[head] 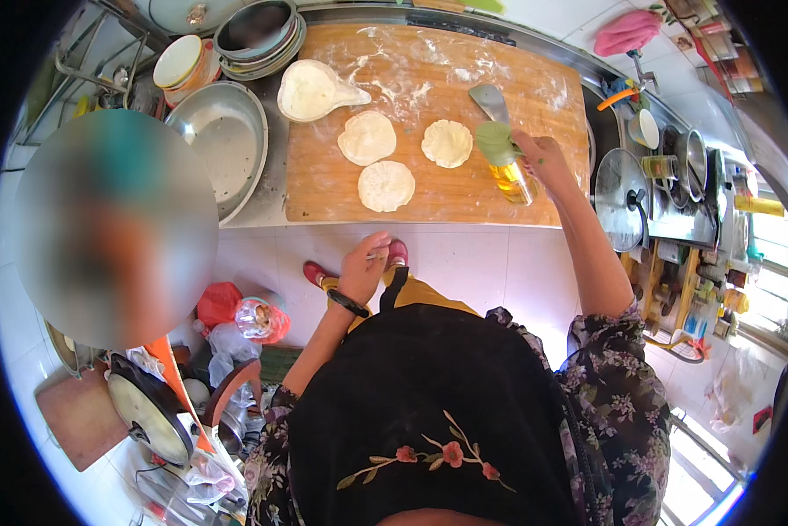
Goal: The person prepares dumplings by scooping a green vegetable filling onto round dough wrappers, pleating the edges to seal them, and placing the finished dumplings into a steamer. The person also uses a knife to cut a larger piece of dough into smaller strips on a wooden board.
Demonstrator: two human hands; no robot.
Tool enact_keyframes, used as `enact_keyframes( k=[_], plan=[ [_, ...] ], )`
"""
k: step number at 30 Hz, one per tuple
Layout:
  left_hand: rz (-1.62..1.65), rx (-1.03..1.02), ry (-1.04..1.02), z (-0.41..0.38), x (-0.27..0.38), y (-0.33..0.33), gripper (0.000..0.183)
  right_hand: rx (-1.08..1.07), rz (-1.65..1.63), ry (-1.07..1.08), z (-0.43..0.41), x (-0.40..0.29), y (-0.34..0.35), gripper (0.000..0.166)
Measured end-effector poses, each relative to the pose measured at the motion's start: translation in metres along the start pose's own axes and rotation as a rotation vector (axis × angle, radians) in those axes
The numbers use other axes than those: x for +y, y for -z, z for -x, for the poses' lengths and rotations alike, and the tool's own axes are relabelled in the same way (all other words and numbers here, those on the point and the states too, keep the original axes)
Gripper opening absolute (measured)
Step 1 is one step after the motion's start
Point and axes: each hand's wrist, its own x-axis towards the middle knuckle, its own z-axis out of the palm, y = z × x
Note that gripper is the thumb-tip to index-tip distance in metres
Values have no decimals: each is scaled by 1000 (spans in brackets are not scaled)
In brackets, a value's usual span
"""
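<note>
My right hand [540,156] is closed at a flat, rounded green thing [495,140], perhaps a leaf or a utensil's head; which cannot be told. Just below stands or leans a clear container of yellow oil [511,181]; whether my fingers also touch it is unclear. A grey spatula blade [490,100] lies above them. Three flat dough rounds, one on the right [447,143], one at upper left [367,137] and one below it [386,187], rest on the floured wooden board [328,210]. My left hand [362,264] is low before my body, fingers extended, with nothing visible in it.
A flour-filled ladle-shaped bowl [308,91] sits on the board's upper left. Beyond are a large metal basin [252,151], stacked plates [282,56] and bowls [178,62]. A glass lid [621,197] is at the right, near the sink. A blurred area covers the left.
</note>
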Motion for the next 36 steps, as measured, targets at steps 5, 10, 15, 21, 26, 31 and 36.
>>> enact_keyframes(
  k=[5,10,15,21,26,31,36],
  plan=[
    [22,52,38,10,-12,1,34,-48,71,23,-14,16,-4,49],
    [63,61,68,18,-16,-2,34,-52,34,-76,-11,1,-6,55],
    [11,42,87,20,-7,-2,34,-38,131,-39,-12,3,-5,56],
    [104,53,57,21,-18,-5,33,-36,276,36,-23,18,-14,53],
    [107,58,64,23,-25,-3,33,-43,145,74,-13,1,-20,53],
    [79,52,61,25,-26,0,33,-52,178,-33,-16,-1,-20,50],
    [50,46,65,23,-28,2,32,-59,165,6,-26,9,-22,49]
  ],
)
